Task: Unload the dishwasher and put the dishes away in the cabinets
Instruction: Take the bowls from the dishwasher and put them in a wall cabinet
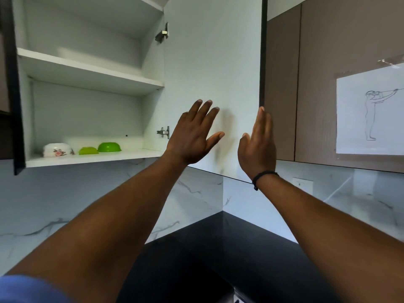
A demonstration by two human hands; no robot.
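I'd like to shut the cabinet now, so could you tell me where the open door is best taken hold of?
Take the open door by its free vertical edge, low down, coming from the right. The right hand is already there, fingers straight; the hinges are on the far side, and no handle shows on the door's flat face.

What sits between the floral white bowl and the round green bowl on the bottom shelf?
A small green dish, seen in the head view.
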